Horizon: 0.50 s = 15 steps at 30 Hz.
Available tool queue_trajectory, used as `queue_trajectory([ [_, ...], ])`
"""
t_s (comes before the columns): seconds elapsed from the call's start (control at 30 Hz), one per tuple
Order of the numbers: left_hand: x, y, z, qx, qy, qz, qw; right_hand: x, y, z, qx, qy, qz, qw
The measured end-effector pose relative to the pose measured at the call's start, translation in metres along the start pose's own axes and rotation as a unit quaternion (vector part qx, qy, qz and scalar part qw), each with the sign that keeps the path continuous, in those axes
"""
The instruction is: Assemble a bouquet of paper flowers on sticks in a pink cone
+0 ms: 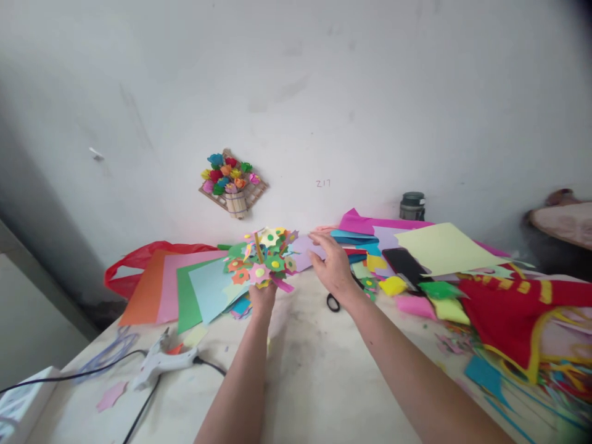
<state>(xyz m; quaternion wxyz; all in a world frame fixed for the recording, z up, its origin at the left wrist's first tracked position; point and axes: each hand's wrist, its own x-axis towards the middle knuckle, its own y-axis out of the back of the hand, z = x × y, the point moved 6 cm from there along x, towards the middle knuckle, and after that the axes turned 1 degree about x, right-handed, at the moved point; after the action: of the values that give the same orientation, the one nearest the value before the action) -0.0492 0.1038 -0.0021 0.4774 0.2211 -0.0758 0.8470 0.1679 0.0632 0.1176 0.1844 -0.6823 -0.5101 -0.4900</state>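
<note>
A bunch of paper flowers [261, 273] in pink, orange, green and pale yellow stands upright over the far middle of the table. My left hand [263, 297] grips it from below, its fingers mostly hidden by the petals. To the right of the bunch, my right hand [333, 266] is raised with fingers apart and nothing in them. Close below that hand lie the black-handled scissors [333, 302], partly covered by my wrist. A lilac paper sheet [303, 251] shows behind, between the bunch and my right hand.
At left lie coloured sheets [187, 302], a white glue gun [161, 364] with its black cord, and a power strip [23, 401]. At right are a phone [404, 268], red fabric [499, 317] and paper scraps. A flower decoration [235, 200] hangs on the wall; a dark jar [411, 206] stands behind.
</note>
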Motion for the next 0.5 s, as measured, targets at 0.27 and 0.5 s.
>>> queue_trajectory([
  [0.27, -0.007, -0.013, 0.026, -0.037, -0.043, -0.076, 0.995, 0.000, 0.014, -0.020, -0.085, 0.129, 0.053, 0.987],
  [0.5, -0.017, -0.020, 0.020, -0.108, 0.053, -0.214, 0.969, -0.003, 0.029, -0.035, -0.164, 0.214, 0.111, 0.956],
])
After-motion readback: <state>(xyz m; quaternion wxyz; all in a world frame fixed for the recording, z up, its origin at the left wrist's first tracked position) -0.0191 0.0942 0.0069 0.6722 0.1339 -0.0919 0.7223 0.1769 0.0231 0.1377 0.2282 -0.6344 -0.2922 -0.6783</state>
